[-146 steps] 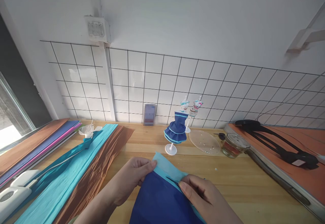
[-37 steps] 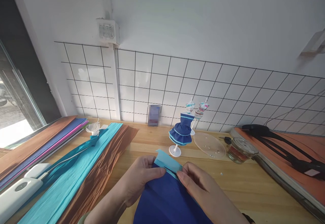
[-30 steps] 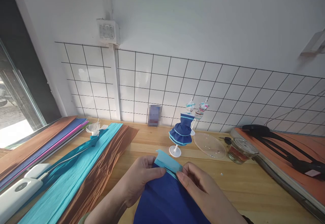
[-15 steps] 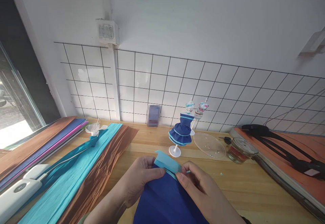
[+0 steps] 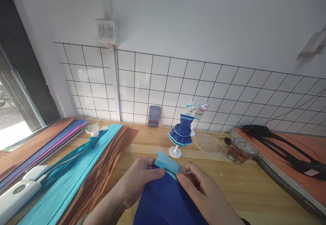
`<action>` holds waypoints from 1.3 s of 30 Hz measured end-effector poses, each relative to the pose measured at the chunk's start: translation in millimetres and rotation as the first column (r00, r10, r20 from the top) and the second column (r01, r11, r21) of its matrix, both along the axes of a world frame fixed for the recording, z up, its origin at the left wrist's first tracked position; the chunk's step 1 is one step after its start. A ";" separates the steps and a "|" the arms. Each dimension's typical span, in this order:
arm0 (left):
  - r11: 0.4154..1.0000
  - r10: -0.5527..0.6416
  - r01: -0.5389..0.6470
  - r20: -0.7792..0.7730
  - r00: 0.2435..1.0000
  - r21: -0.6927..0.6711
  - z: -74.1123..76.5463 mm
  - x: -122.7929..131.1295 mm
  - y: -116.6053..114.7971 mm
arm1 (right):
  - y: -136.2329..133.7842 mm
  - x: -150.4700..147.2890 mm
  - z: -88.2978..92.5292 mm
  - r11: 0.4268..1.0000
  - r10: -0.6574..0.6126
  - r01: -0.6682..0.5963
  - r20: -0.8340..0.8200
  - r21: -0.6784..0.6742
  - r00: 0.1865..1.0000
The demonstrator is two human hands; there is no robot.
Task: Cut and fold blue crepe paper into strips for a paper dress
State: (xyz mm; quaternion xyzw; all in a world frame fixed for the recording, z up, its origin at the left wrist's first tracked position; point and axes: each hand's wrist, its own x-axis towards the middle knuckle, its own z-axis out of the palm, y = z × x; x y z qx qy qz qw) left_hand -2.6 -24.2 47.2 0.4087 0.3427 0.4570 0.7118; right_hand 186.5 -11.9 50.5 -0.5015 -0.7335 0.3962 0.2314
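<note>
A dark blue crepe paper piece (image 5: 165, 201) with a light blue folded strip (image 5: 168, 162) along its top edge lies on the wooden table in front of me. My left hand (image 5: 139, 180) pinches the strip's left end, thumb on top. My right hand (image 5: 201, 192) pinches the strip's right part with thumb and fingers. Both hands are closed on the paper. Just behind stands a small mannequin wearing a blue paper dress (image 5: 181, 134) on a white stand.
Long turquoise (image 5: 68, 180) and brown (image 5: 99, 174) crepe sheets lie at left, beside stacked coloured paper (image 5: 38, 150) and a white glue gun (image 5: 17, 192). A clear plastic lid (image 5: 210, 145), a glass jar (image 5: 240, 150) and an orange board with black straps (image 5: 287, 150) are at right. A tiled wall is behind.
Compared with 4.9 s ago, the light blue strip is folded narrower and my hands have drawn closer together. In the last second, only my right fingers shifted slightly on the strip.
</note>
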 end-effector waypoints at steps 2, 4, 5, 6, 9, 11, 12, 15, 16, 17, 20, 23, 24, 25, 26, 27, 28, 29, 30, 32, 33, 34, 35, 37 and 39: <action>1.000 -0.004 0.004 -0.006 1.000 0.004 -0.1 -1.1 -0.1 | 0.7 0.1 -1.3 1.000 -0.002 0.002 -0.012 -0.004 1.000; 1.000 0.005 -0.005 -0.019 1.000 0.023 -0.8 -2.1 0.1 | 1.4 0.3 -2.6 1.000 -0.005 0.005 -0.023 -0.005 1.000; 1.000 0.010 -0.009 -0.027 1.000 0.029 -1.1 -2.5 0.2 | 1.7 0.6 -3.3 1.000 -0.005 0.005 -0.024 -0.006 1.000; 0.999 0.013 -0.012 -0.033 0.999 0.033 -1.3 -2.9 0.3 | 2.0 0.9 -3.8 1.000 -0.006 0.006 -0.023 -0.004 1.000; 0.999 0.015 -0.013 -0.043 0.999 0.033 -0.7 -3.2 0.4 | 2.1 2.4 -5.2 1.000 -0.010 0.010 -0.023 0.005 1.000; 0.999 0.020 -0.019 -0.054 0.998 0.028 0.0 -3.1 0.3 | 1.8 3.1 -5.7 1.000 -0.010 0.010 -0.033 0.004 0.999; 0.999 0.024 -0.023 -0.063 0.998 0.026 0.4 -3.0 0.2 | 1.7 3.3 -5.8 1.000 -0.011 0.011 -0.037 0.002 0.999; 0.999 0.043 -0.041 -0.084 0.996 0.027 0.5 -2.7 0.4 | 1.5 3.0 -5.6 1.000 -0.014 0.014 -0.047 -0.003 0.999; 0.999 0.044 -0.041 -0.087 0.995 0.032 0.3 -2.6 0.5 | 1.6 2.7 -5.5 1.000 -0.016 0.016 -0.051 -0.003 0.999; 0.999 0.042 -0.039 -0.091 0.995 0.035 0.0 -2.6 0.6 | 1.8 2.3 -5.6 1.000 -0.019 0.019 -0.056 -0.002 0.998; 0.999 0.037 -0.033 -0.102 0.994 0.035 -0.7 -3.2 1.1 | 2.6 1.7 -7.1 1.000 -0.018 0.018 -0.077 0.000 0.997; 0.999 0.050 -0.047 -0.105 0.993 0.026 -0.6 -3.9 1.5 | 2.9 1.4 -8.7 1.000 -0.013 0.011 -0.094 -0.020 0.995; 0.998 0.052 -0.050 -0.107 0.993 0.023 -0.6 -4.1 1.8 | 2.7 1.3 -8.7 0.999 -0.012 0.009 -0.098 -0.032 0.995; 0.998 0.054 -0.052 -0.111 0.992 0.023 -0.6 -4.1 2.0 | 2.3 1.2 -8.2 0.999 -0.013 0.009 -0.103 -0.045 0.995; 0.998 0.054 -0.051 -0.115 0.992 0.025 -0.7 -4.2 2.4 | 1.7 1.0 -7.3 0.998 -0.016 0.010 -0.110 -0.056 0.994; 0.998 0.051 -0.048 -0.118 0.992 0.030 -0.9 -4.1 2.7 | 0.9 0.7 -6.2 0.998 -0.020 0.013 -0.121 -0.065 0.992; 0.998 0.047 -0.043 -0.118 0.992 0.037 -1.1 -4.0 3.2 | 0.2 0.5 -5.0 0.997 -0.019 0.009 -0.133 -0.076 0.991; 0.998 0.041 -0.036 -0.115 0.993 0.046 -1.3 -3.9 3.6 | -0.5 0.4 -3.9 0.996 -0.018 0.005 -0.145 -0.087 0.989; 0.998 0.035 -0.029 -0.113 0.993 0.054 -1.4 -3.7 4.0 | -1.0 0.4 -3.1 0.995 -0.022 0.007 -0.156 -0.098 0.988; 0.998 0.034 -0.027 -0.111 0.993 0.064 -1.5 -3.5 4.5 | -1.1 1.2 -2.9 0.994 -0.036 0.017 -0.172 -0.112 0.984; 0.997 0.037 -0.029 -0.111 0.993 0.068 -1.4 -3.5 4.7 | -0.6 2.0 -3.5 0.993 -0.043 0.023 -0.175 -0.117 0.984; 0.997 0.037 -0.030 -0.112 0.993 0.071 -1.3 -3.6 4.7 | 0.1 3.1 -4.4 0.992 -0.050 0.029 -0.175 -0.122 0.983; 0.997 0.036 -0.028 -0.111 0.993 0.073 -1.1 -3.9 4.7 | 1.1 4.4 -5.6 0.991 -0.053 0.031 -0.171 -0.127 0.984; 0.997 0.036 -0.028 -0.109 0.993 0.074 -0.9 -4.7 4.3 | 2.9 7.0 -7.8 0.989 -0.038 0.016 -0.150 -0.147 0.988; 0.997 0.040 -0.032 -0.111 0.993 0.068 -0.8 -5.5 3.7 | 4.0 8.8 -8.6 0.986 -0.022 0.001 -0.125 -0.166 0.992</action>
